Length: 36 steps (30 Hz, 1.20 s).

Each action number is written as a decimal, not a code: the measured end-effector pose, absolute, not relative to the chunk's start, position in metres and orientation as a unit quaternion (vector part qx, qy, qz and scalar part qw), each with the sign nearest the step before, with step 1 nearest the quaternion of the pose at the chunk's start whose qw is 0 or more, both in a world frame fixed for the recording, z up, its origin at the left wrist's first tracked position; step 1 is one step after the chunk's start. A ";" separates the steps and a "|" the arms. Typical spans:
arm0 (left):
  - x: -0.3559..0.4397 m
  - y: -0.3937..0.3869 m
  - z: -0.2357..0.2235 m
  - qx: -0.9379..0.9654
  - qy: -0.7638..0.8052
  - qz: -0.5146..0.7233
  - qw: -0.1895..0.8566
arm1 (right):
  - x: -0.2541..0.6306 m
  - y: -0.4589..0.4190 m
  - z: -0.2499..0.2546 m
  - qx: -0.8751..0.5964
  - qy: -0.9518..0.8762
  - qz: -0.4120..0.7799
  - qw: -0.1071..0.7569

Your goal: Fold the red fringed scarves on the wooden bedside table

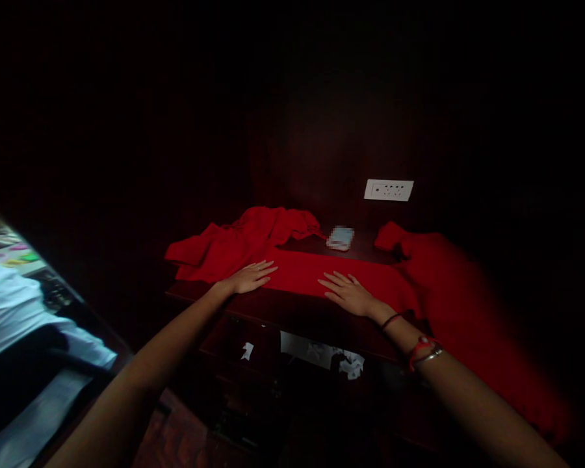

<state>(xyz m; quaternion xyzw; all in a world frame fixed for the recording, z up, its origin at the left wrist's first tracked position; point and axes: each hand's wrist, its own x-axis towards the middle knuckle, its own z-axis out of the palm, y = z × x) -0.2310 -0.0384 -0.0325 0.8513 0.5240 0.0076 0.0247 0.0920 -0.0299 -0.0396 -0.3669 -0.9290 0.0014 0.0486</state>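
Note:
A long piece of red cloth (297, 272) lies across a dark wooden tabletop, smooth and narrow in its middle. Its left end is bunched into loose folds, and the right end spreads wide and hangs over the table's front edge. My left hand (250, 277) rests flat on the cloth left of the middle, fingers stretched to the right. Farther right, my right hand (349, 294) presses on the same strip with its fingers apart, pointing left. Neither hand grips the cloth. Bracelets circle my right wrist.
Behind the cloth lies a small pale, pixelated object (340, 238). A white socket plate (389, 190) is fixed to the dark back wall. Below the tabletop edge, white torn paper remnants (351, 365) show on dark fronts. Pale clothing (10, 312) appears at far left. Much of the room is dark.

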 end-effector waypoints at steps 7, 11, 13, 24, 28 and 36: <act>-0.217 -0.061 -0.022 0.884 0.464 0.059 -0.008 | 0.101 -0.036 -0.033 -0.377 -0.925 0.009 0.052; -0.219 -0.076 -0.022 0.881 0.472 0.019 0.039 | 0.102 -0.038 -0.032 -0.379 -0.924 0.012 0.047; -0.231 -0.082 -0.023 0.871 0.488 0.000 0.052 | 0.103 -0.037 -0.033 -0.380 -0.924 0.016 0.040; -0.217 -0.084 -0.013 0.881 0.467 0.039 -0.064 | 0.108 -0.034 -0.035 -0.376 -0.925 0.015 0.063; -0.225 -0.080 -0.009 0.885 0.458 -0.010 -0.084 | 0.109 -0.035 -0.033 -0.374 -0.925 0.019 0.062; -0.220 -0.080 0.012 0.876 0.476 -0.008 -0.075 | 0.110 -0.040 -0.031 -0.361 -0.931 0.026 0.047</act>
